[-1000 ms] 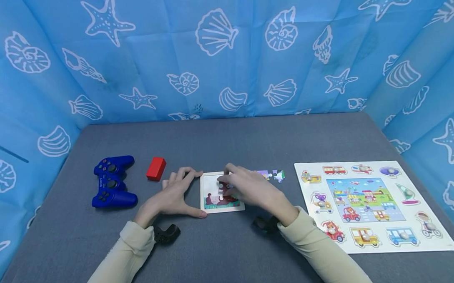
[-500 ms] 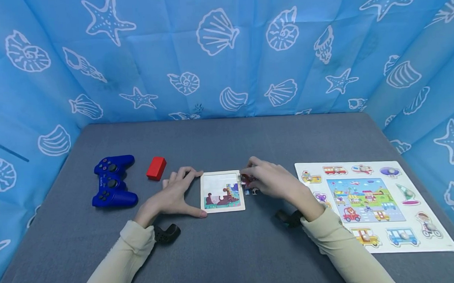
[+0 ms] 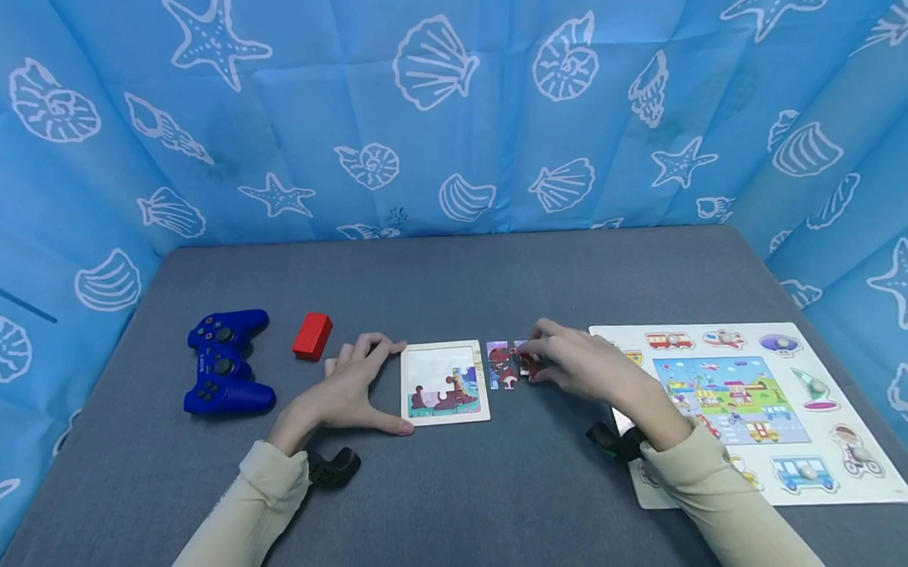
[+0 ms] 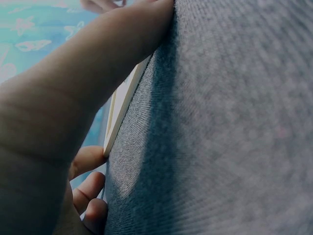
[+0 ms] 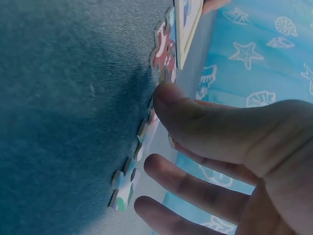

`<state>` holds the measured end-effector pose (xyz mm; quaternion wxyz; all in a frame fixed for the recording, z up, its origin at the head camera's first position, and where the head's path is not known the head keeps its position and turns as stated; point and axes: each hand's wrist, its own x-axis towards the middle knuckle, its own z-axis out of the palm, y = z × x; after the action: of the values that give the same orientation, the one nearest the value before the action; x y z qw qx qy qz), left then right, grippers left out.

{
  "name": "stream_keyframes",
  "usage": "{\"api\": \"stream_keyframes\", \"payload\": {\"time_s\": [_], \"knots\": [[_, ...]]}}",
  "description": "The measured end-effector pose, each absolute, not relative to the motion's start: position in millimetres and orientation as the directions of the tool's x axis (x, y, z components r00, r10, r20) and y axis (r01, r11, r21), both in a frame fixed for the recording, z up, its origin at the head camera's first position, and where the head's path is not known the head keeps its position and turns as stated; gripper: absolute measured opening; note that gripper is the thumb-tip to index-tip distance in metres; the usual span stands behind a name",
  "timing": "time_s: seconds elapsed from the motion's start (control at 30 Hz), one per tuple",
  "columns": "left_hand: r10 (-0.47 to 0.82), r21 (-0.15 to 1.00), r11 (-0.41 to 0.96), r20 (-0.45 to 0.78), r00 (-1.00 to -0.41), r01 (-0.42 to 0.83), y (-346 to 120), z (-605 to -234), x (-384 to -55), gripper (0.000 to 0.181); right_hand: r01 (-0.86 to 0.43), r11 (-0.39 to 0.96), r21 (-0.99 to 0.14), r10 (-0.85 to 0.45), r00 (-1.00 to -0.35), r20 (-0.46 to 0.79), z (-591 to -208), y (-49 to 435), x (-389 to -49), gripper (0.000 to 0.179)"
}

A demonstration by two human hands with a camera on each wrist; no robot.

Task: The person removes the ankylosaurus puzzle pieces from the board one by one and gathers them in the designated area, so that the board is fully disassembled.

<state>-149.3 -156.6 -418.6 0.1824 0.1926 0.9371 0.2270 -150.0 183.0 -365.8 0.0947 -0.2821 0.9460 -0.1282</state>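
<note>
A small jigsaw tray with a pale rim lies mid-table. Joined pieces fill its lower part and right side, with white backing showing above. My left hand holds the tray's left side, thumb at the near corner and index finger at the far one. Right of the tray lies a loose brown and purple piece. Beside it my right hand pinches a dark red puzzle piece between thumb and fingers, low over the table; the thumb hides much of it in the right wrist view. More loose pieces lie under that hand.
A large white peg puzzle board with vehicle pictures lies on the right, partly under the right forearm. A blue game controller and a red block are on the left. A blue shell-print curtain hangs behind the table.
My right hand has left the tray and moved right to the loose pieces, uncovering the tray's pieces and the brown and purple piece. My left hand stays at the tray.
</note>
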Motion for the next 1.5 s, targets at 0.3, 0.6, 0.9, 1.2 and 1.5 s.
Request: {"api": "stream_keyframes", "payload": {"time_s": [0.3, 0.6, 0.9, 1.2, 1.5], "knots": [[0.443, 0.491, 0.826, -0.259, -0.858, 0.278, -157.0, -419.0, -150.1, 0.116, -0.53, 0.794, -0.297, -0.587, -0.796, -0.148, -370.5, 184.9, -146.5, 0.041], [0.444, 0.497, 0.822, -0.255, -0.859, 0.277, -156.5, -418.4, -149.4, 0.115, -0.517, 0.801, -0.301, -0.58, -0.796, -0.175, -371.2, 185.4, -145.6, 0.044], [0.445, 0.497, 0.821, -0.25, -0.86, 0.281, -157.2, -419.7, -149.2, 0.115, -0.522, 0.798, -0.3, -0.582, -0.797, -0.162, -373.2, 186.8, -144.1, 0.045], [0.451, 0.503, 0.815, -0.239, -0.86, 0.287, -157.6, -420.5, -148.7, 0.115, -0.537, 0.792, -0.292, -0.595, -0.787, -0.166, -374.7, 186.2, -145.3, 0.044], [0.447, 0.5, 0.818, -0.245, -0.86, 0.283, -157.6, -420.4, -149.1, 0.116, -0.535, 0.794, -0.288, -0.592, -0.788, -0.168, -374.0, 184.8, -145.5, 0.044]]}}
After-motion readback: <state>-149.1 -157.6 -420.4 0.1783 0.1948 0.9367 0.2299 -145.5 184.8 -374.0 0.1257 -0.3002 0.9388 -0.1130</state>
